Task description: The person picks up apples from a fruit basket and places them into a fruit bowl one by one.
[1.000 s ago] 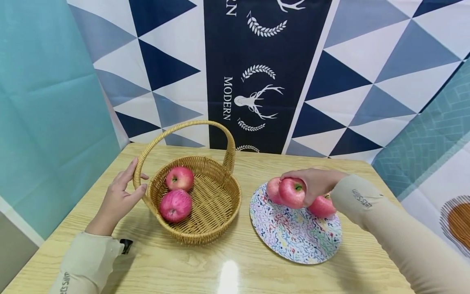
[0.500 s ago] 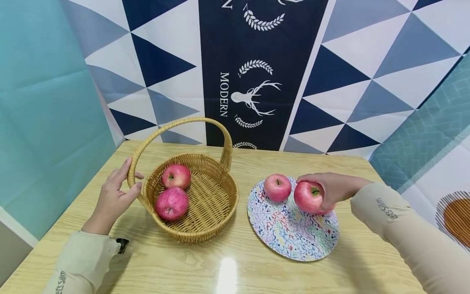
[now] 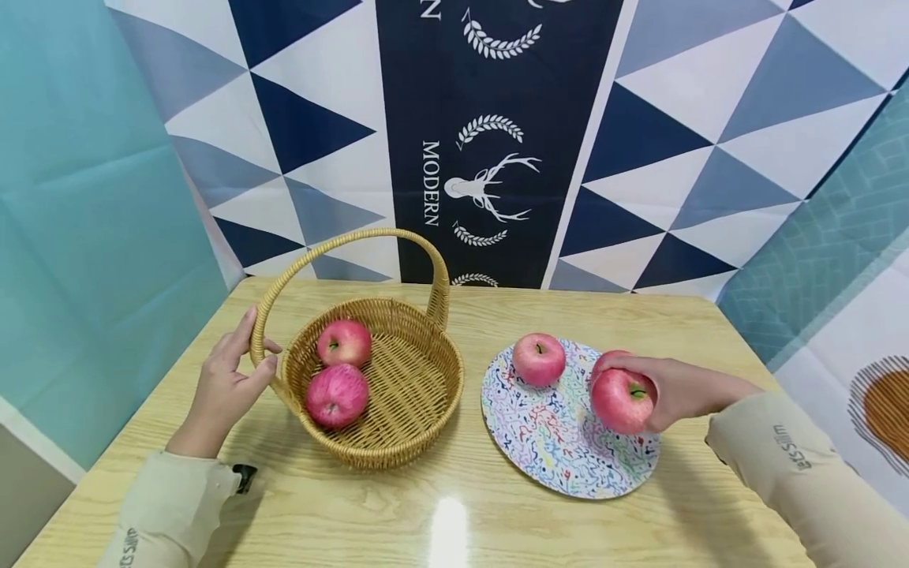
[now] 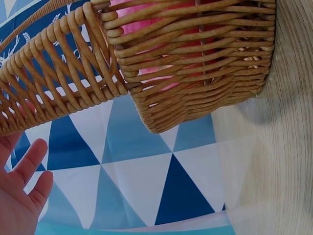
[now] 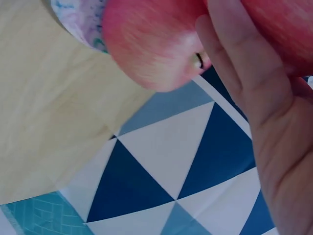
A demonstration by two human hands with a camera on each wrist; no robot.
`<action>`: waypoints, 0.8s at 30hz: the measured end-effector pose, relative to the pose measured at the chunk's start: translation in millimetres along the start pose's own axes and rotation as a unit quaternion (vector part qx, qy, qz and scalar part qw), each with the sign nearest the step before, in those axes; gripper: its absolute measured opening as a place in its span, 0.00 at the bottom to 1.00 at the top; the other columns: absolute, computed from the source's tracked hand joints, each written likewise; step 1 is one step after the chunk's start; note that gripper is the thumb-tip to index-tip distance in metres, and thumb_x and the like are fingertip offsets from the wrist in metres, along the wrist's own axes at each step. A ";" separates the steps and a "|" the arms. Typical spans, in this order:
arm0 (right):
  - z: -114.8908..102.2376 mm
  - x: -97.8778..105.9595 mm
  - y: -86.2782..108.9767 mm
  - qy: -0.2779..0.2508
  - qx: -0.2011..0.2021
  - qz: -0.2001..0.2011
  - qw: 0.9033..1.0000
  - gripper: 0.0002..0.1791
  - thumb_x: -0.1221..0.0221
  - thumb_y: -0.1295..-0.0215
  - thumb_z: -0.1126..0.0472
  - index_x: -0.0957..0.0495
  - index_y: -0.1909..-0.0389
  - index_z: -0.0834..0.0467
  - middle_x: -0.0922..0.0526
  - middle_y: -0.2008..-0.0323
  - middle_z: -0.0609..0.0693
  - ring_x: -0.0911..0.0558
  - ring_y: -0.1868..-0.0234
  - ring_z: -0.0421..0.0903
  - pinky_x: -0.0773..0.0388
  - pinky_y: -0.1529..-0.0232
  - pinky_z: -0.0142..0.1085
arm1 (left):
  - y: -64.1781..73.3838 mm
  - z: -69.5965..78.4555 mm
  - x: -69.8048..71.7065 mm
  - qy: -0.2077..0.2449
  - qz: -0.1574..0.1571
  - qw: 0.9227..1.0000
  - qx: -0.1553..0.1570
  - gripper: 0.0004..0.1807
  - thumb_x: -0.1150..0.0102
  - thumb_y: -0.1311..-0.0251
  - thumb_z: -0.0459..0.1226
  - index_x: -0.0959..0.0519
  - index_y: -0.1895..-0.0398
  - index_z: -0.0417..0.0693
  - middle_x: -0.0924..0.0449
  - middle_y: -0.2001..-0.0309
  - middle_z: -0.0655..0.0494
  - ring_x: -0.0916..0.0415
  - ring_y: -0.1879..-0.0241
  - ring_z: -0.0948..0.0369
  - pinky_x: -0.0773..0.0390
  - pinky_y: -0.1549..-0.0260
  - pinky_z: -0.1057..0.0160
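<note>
My right hand [image 3: 671, 390] grips a red-pink apple [image 3: 621, 402] over the patterned round plate [image 3: 554, 457]. Behind it, partly covered, is a second apple [image 3: 612, 357]; a third apple [image 3: 538, 360] sits at the plate's back left. In the right wrist view, the held apple [image 5: 288, 29] lies against the palm side, with the second apple [image 5: 151, 44] beyond the fingers. My left hand [image 3: 226, 383] touches the wicker basket's handle [image 3: 261, 315], its fingers fairly straight in the left wrist view. Inside the basket [image 3: 398, 454] are an apple [image 3: 344, 342] and a darker pink apple [image 3: 337, 396].
The basket stands left of centre on the wooden table [image 3: 461, 481], with the plate to its right. A patterned cloth [image 3: 490, 197] hangs behind the table. Its handle arches high over the basket.
My right hand has moved right across the plate with the apple, uncovering the back-left apple and covering part of the right one. My left hand stays at the basket handle.
</note>
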State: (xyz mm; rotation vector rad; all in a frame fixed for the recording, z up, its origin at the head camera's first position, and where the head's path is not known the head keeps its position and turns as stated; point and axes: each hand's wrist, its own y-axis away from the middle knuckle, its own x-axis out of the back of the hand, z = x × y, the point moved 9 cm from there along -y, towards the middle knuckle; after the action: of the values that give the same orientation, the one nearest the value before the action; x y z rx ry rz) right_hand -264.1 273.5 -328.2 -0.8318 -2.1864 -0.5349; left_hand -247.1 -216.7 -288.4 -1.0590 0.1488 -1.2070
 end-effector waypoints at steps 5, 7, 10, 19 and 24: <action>3.7 -2.0 8.2 -0.015 -0.008 0.009 1.000 0.42 0.27 0.63 0.61 0.32 0.41 0.57 0.28 0.51 0.48 0.31 0.51 0.37 0.19 0.64 0.38 | -2.1 1.3 1.0 -0.003 0.004 1.000 -0.007 0.43 0.48 0.52 0.22 0.40 0.28 0.53 0.29 0.64 0.85 0.38 0.56 0.81 0.41 0.52 0.76; 6.2 -4.0 11.3 -0.018 -0.019 0.008 1.000 0.44 0.27 0.64 0.61 0.32 0.40 0.58 0.28 0.51 0.48 0.31 0.51 0.36 0.20 0.64 0.37 | -1.9 0.3 2.0 -0.005 0.002 1.000 0.000 0.43 0.47 0.51 0.22 0.39 0.28 0.52 0.29 0.64 0.85 0.38 0.57 0.81 0.41 0.53 0.76; 8.8 -8.6 15.1 -0.013 -0.016 0.010 1.000 0.45 0.28 0.63 0.61 0.34 0.38 0.59 0.28 0.50 0.49 0.30 0.52 0.36 0.21 0.62 0.36 | -1.1 -1.8 3.0 -0.009 -0.003 1.000 0.016 0.42 0.47 0.51 0.23 0.39 0.28 0.48 0.29 0.65 0.84 0.38 0.57 0.81 0.41 0.54 0.77; 20.3 -22.2 25.6 0.017 0.013 0.034 0.999 0.46 0.29 0.60 0.62 0.35 0.34 0.53 0.27 0.50 0.40 0.28 0.54 0.34 0.23 0.60 0.33 | -0.4 0.7 3.7 -0.016 -0.005 1.000 0.010 0.43 0.46 0.51 0.23 0.40 0.27 0.53 0.26 0.66 0.78 0.39 0.58 0.80 0.39 0.56 0.73; 25.1 -29.3 27.6 -0.003 0.003 0.031 1.000 0.43 0.29 0.58 0.60 0.35 0.37 0.58 0.27 0.50 0.43 0.28 0.53 0.34 0.22 0.60 0.33 | -0.6 3.5 2.9 -0.022 -0.010 1.000 -0.011 0.45 0.45 0.52 0.22 0.40 0.27 0.57 0.21 0.69 0.61 0.39 0.57 0.80 0.39 0.55 0.75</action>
State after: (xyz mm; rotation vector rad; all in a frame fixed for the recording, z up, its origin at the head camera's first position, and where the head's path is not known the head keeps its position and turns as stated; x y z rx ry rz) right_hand -241.4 296.0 -363.2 -0.8945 -2.1589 -0.4954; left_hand -244.2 -217.0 -284.9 -1.1068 0.1179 -1.2021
